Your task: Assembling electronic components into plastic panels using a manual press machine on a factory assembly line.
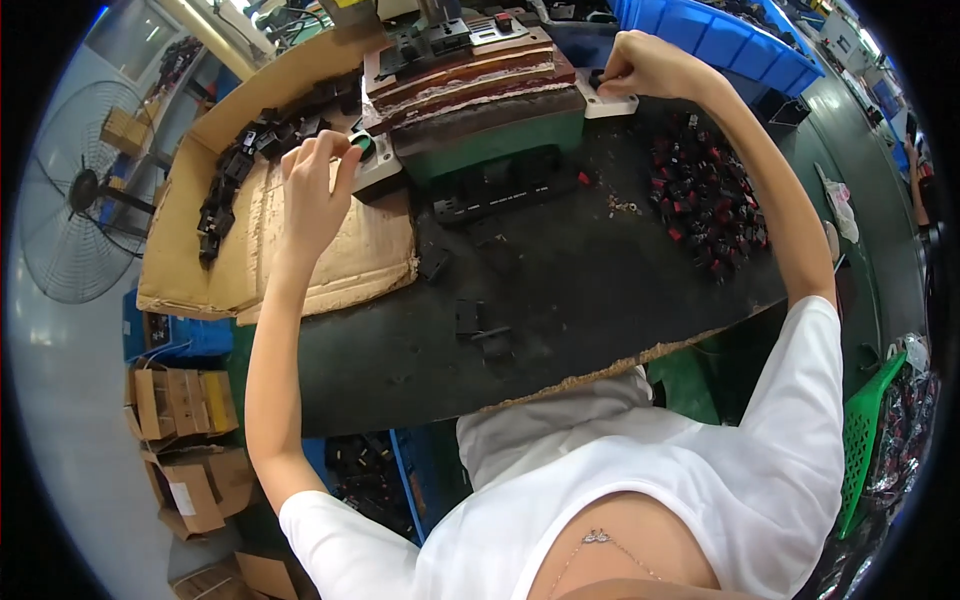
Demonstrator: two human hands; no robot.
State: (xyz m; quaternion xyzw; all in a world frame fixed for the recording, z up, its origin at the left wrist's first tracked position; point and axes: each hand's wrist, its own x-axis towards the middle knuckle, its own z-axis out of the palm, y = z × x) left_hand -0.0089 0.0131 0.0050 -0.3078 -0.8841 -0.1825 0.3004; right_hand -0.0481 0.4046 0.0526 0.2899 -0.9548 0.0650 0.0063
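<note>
My left hand [318,180] is at a pale switch box [380,178] with a round green push button [363,145]. Its fingers are curled, and the thumb and fingertips are against or just over the button; actual contact is hard to make out. Over on the right, my right hand [655,68] is closed like a fist, its thumb side down on a second pale switch box [608,104] with a dark button. Neither hand holds a loose part. Between them stands a machine with a green base [490,135] and layered brown plates [470,85], metal fixtures on top.
A long black plastic housing [495,188] lies before the machine. Small black-and-red parts [705,195] are heaped at right. Black parts [240,165] line a cardboard tray [345,265] at left. Two black pieces [480,330] lie near the table's front. A blue crate [680,30] stands behind.
</note>
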